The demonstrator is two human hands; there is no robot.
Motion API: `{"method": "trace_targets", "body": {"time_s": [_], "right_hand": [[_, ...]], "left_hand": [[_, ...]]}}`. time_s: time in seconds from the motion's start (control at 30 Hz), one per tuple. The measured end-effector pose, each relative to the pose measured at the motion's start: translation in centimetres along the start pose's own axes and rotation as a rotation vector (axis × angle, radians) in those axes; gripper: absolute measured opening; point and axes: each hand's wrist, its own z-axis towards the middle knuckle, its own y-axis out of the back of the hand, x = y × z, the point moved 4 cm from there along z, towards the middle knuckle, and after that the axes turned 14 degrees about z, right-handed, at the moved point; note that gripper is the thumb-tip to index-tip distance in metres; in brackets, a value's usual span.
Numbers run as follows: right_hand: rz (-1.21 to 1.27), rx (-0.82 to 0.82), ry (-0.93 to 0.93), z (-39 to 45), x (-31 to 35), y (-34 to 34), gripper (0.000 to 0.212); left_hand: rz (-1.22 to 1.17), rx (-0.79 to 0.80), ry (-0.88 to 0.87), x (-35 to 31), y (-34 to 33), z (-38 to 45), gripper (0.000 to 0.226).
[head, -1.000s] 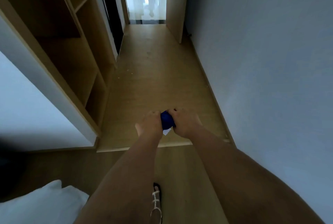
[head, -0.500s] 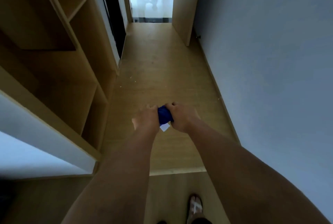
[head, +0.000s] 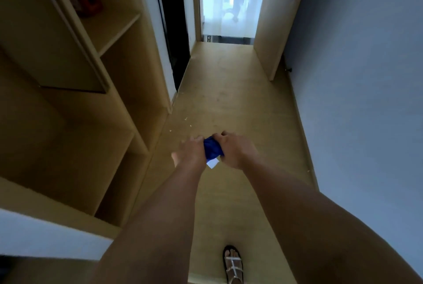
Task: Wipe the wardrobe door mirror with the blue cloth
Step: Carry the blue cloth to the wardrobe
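On my left stand open wooden shelves [head: 109,105] along the edge of the wood floor [head: 231,100]. Out in front, my left hand [head: 191,153] and right hand [head: 235,150] are pressed together, both gripping a bunched blue cloth [head: 212,150] between them, a white tag [head: 212,163] hanging below. To the right runs a grey wall [head: 361,91], my sandaled foot [head: 233,265] below.

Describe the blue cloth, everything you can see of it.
The blue cloth is deep blue soft fabric, bunched into a small wad. A white rectangular tag or corner pokes out at its lower edge. It is held in the air above the wooden floor, pressed between both hands: the left hand grips its left side, the right hand its right. Most of it is hidden inside the two grips, so its full shape cannot be told.
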Motion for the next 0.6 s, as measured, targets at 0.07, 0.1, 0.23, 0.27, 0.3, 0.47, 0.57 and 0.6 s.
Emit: {"method": "trace_targets", "body": {"time_s": [0.07, 0.1, 0.23, 0.27, 0.3, 0.47, 0.57, 0.6], "right_hand": [[-0.012, 0.007, 0.027, 2.9, -1.4, 1.6, 0.046], [-0.018, 0.007, 0.041, 4.3, -2.1, 2.5, 0.046], [-0.038, 0.043, 0.049, 9.2, -4.1, 4.1, 0.047], [-0.035, 0.055, 0.054, 10.5, -4.4, 4.4, 0.047], [-0.033, 0.066, 0.066, 11.8, -4.7, 4.6, 0.047], [-0.028, 0.076, 0.12, 18.5, -5.2, 5.6, 0.048], [-0.021, 0.092, 0.144, 22.8, -5.2, 5.9, 0.046], [-0.025, 0.092, 0.153, 24.3, -5.1, 6.1, 0.047]], "left_hand": [[-0.008, 0.004, 0.027, -1.2, 1.0, 3.0, 0.037], [-0.009, 0.007, 0.037, -1.7, 1.4, 4.5, 0.038], [0.01, 0.038, 0.083, -3.0, 2.3, 9.2, 0.042], [0.014, 0.039, 0.095, -3.1, 2.6, 10.4, 0.043], [0.019, 0.042, 0.108, -3.2, 2.8, 11.5, 0.044], [0.023, 0.035, 0.165, -2.3, 3.8, 17.2, 0.05], [0.02, 0.023, 0.182, -1.5, 4.4, 20.9, 0.051], [0.02, 0.02, 0.187, -1.1, 4.6, 22.4, 0.05]]}}
